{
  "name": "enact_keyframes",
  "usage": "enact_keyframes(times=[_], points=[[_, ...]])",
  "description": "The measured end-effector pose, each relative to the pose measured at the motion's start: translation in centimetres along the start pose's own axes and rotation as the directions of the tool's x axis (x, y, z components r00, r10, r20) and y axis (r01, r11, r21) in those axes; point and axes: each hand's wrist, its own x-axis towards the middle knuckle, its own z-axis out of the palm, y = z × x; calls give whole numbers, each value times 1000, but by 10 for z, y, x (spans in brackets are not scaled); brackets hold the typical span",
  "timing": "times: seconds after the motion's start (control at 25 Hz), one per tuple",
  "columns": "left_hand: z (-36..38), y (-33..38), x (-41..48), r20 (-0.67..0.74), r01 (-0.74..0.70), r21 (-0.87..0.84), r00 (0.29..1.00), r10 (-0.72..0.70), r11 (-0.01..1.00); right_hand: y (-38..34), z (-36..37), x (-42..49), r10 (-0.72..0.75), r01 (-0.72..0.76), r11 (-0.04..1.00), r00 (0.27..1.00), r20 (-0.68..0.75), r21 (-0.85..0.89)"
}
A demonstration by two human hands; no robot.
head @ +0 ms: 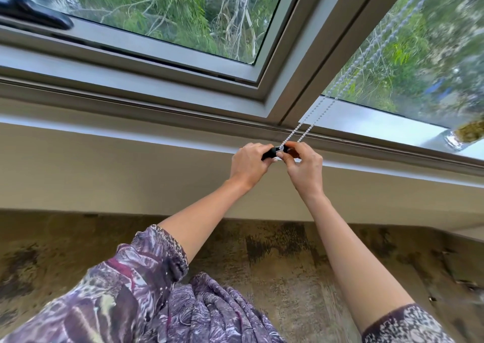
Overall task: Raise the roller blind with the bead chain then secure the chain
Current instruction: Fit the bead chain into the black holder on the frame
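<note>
View from the person's head, looking at a window and its ledge. Two bare forearms reach forward and meet just under the window ledge [131, 133]. The left hand [248, 165] has its fingers curled round a small black clip [269, 153]. The right hand [305, 167] touches it from the other side, thumb and fingers pinching the bottom of the white bead chain [292, 133] where it meets the clip. The two hands are together, knuckle to knuckle, both clamped on this one spot.

From the hands the chain rises as two strands side by side. They slant up and to the right, across the grey window frame [296, 62] and over the right-hand pane, out of view at the top. The strands look taut.

A black window handle [34, 12] sits on the left-hand sash at top left. Green trees show through both panes. A jar-like thing [466, 133], blurred, stands on the sill at the far right. A purple patterned sleeve [131, 277] covers the left upper arm. Mottled brown floor [275, 251] lies below.
</note>
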Motion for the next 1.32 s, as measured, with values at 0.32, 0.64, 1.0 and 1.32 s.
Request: enact_keyframes(times=[0.32, 0.64, 1.0, 1.32], points=[[-3, 0, -5, -98, -83, 50, 991, 88, 995, -5, 5, 3, 12, -9, 990, 1000, 23, -140], [-4, 1, -2, -30, -44, 64, 998, 46, 997, -8, 6, 10, 44, -9, 970, 989, 139, -242], [-13, 6, -4, 108, -1, -126, 994, 14, 992, -1, -15, 7, -139, 202, 952, 954, 267, -228], [-15, 5, -11, 23, -56, -80, 998, 58, 995, -5, -26, 13, -95, 181, 952, 941, 326, -245]])
